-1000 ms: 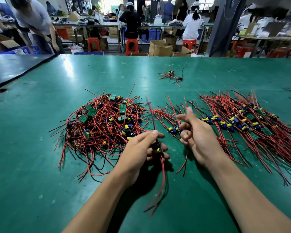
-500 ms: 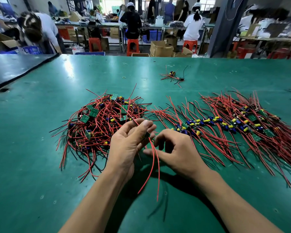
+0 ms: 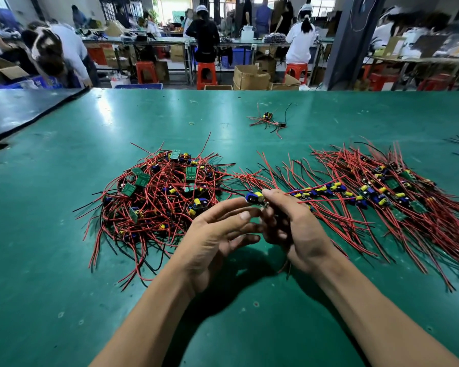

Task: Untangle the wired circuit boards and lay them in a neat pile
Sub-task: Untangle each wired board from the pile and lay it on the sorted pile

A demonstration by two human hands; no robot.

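**While one board is pinched between two piles**

Where both hands meet over the worktop's [image 3: 64, 260] middle, a small circuit board [image 3: 254, 198] sits at the tips of the right hand's [image 3: 297, 234] curled fingers, which pinch it. The left hand [image 3: 212, 239] is loosely spread, its forefinger touching the board. A tangled heap [image 3: 164, 197] lies to the left and the laid-out pile [image 3: 382, 200] to the right.

Left hand [image 3: 215, 237] loose-fingered, right hand [image 3: 300, 234] curled.

Tangled heap [image 3: 159, 197] left of combed row [image 3: 382, 194]
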